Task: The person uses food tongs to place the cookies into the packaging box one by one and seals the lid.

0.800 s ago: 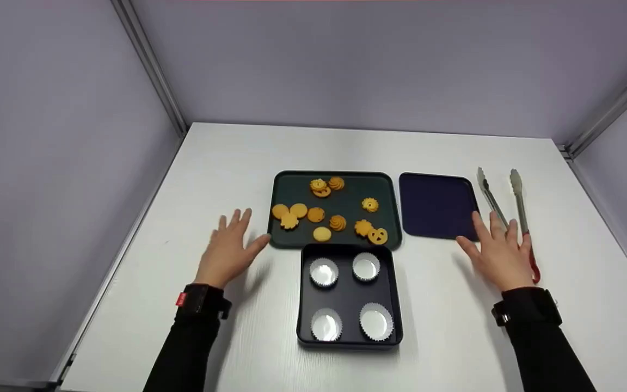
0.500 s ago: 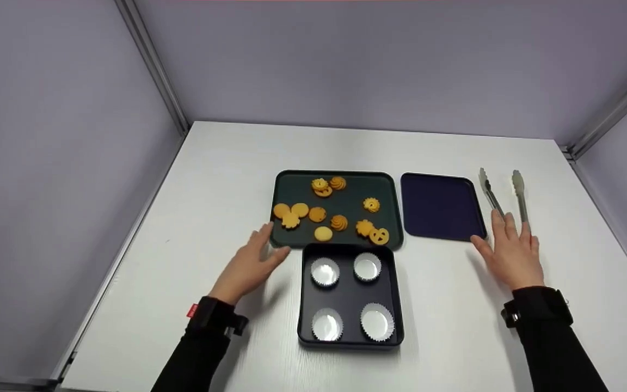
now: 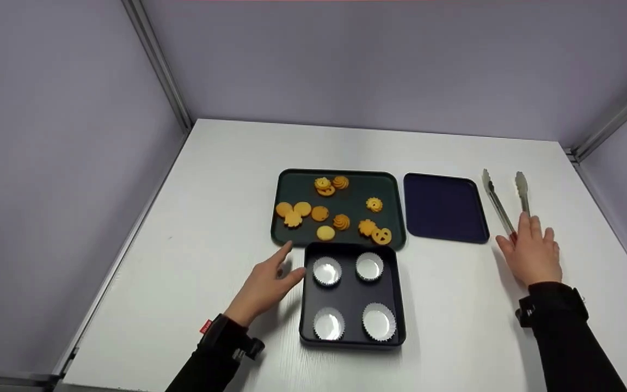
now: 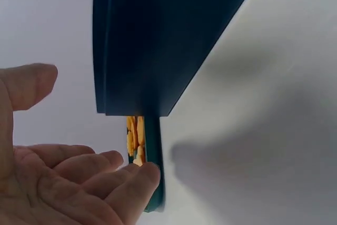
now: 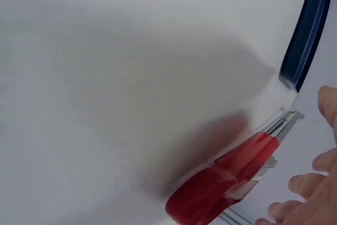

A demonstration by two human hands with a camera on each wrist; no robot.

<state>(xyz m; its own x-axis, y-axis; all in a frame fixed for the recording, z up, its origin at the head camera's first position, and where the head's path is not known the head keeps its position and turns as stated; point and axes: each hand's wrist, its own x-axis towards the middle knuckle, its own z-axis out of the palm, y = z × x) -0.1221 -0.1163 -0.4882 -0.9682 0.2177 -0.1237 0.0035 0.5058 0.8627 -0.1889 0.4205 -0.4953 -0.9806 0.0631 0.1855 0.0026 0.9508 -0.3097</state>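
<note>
My left hand (image 3: 263,288) is at the left rim of a deep dark baking tin (image 3: 349,296), thumb and fingers spread apart and holding nothing. Several white fluted cupcake liners (image 3: 369,267) stand inside the tin. In the left wrist view the tin's side (image 4: 158,40) looms past the thumb, with the fingers below it. My right hand (image 3: 535,256) hovers over metal tongs (image 3: 501,209), hiding most of their handles, its fingers extended. The right wrist view shows the tongs' red handle (image 5: 210,191) on the table, apart from the fingers.
Behind the tin lies a dark green tray (image 3: 354,190) with several cookies (image 3: 341,221), some round, some swirled, one pretzel-shaped (image 3: 381,236). A smaller navy tray (image 3: 444,209) lies between it and the tongs. Grey panels (image 3: 373,65) enclose the white table (image 3: 226,158).
My left hand has moved right and nearer, from beside the green tray to the tin's left rim. My right hand has shifted right, over the tongs' handles. The trays and tongs stay put.
</note>
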